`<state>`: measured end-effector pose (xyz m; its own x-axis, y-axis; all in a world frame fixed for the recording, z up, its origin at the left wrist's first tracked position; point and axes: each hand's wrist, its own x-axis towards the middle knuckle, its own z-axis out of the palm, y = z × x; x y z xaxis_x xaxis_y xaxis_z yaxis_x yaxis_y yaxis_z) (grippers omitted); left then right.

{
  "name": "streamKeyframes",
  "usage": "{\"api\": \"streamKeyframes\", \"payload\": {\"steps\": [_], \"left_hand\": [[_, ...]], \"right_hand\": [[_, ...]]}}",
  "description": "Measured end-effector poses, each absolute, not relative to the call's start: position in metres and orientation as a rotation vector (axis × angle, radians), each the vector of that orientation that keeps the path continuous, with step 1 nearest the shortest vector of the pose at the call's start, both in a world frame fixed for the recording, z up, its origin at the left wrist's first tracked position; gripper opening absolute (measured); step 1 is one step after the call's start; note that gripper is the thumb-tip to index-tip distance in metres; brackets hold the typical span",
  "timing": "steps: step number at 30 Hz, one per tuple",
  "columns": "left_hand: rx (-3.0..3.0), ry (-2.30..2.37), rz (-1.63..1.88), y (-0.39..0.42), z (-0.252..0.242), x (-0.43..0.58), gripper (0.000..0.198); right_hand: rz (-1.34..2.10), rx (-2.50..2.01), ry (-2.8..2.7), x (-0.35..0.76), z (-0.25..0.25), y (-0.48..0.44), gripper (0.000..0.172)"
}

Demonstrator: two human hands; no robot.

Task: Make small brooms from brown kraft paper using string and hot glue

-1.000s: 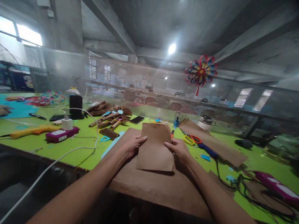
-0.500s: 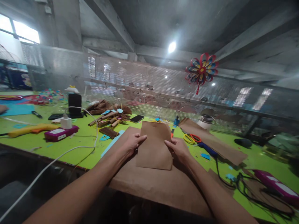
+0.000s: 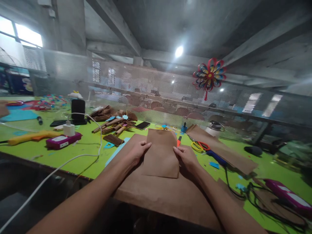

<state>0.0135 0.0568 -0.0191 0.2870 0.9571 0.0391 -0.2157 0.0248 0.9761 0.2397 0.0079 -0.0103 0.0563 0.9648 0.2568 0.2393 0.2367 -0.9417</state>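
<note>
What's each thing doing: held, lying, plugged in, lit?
Small brown paper rectangle: held by left hand, right hand
Large brown paper sheet: lying underneath
White cube charger: plugged into purple power strip
Flat black phone: screen dark
White ceiling light: lit
Red, blue, yellow flower ornament: hanging

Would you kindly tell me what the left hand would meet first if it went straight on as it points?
Probably the brown paper sheet, whose left edge the left hand is holding; depth beyond it is unclear.

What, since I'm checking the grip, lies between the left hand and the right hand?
In the head view, brown paper, its opposite sides held by the left hand and right hand.
</note>
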Motion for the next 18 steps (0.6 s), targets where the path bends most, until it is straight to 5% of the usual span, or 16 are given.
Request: {"api": "streamKeyframes", "payload": {"steps": [18], "left_hand": [[1.309,0.923,1.056,0.0554,-0.0168,0.0150,0.039]], "right_hand": [[0.952,-1.143,-1.357,0.2430,-0.0138,0.0157,0.027]]}}
